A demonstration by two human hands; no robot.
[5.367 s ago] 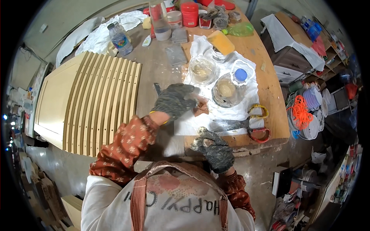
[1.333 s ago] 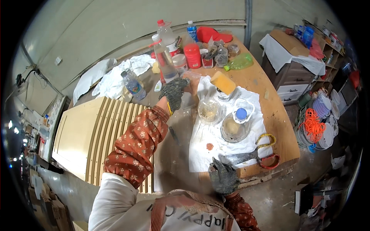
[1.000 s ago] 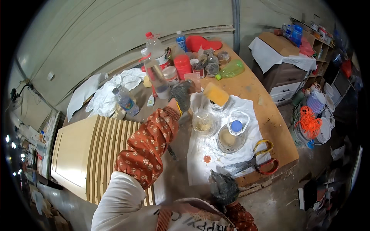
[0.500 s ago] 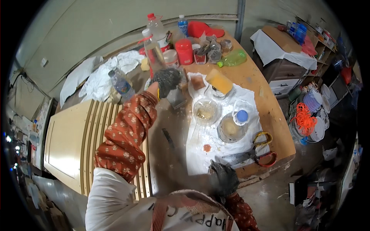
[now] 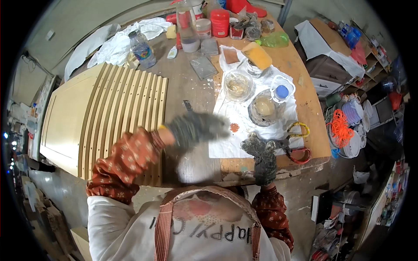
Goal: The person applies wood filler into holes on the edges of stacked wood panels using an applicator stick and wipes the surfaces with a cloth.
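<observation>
My left hand (image 5: 198,130), in a dark grey work glove, is over the table's front part, reaching toward the white cloth (image 5: 222,145). Motion smears its fingers, so its grip is unclear. My right hand (image 5: 261,156), gloved in worn grey-black, is at the cloth's front edge with its fingertips somewhat apart; I make out nothing in it. It covers part of the blades of large scissors (image 5: 299,155) with yellow and red handles. On the cloth stand a clear tub (image 5: 238,85) and a cut-down plastic container (image 5: 264,108) with a blue-capped piece beside it.
Cream slatted panels (image 5: 65,119) lie stacked at the left. Two grey flat plates (image 5: 203,68), a tall clear bottle (image 5: 188,30), a red jar (image 5: 220,22) and a yellow sponge-like block (image 5: 257,55) stand farther back. A green bottle (image 5: 275,40) lies at the right.
My left hand has come back from the bottle and grey plates toward the cloth's front. My right hand has moved up onto the cloth edge by the scissors. The view has shifted.
</observation>
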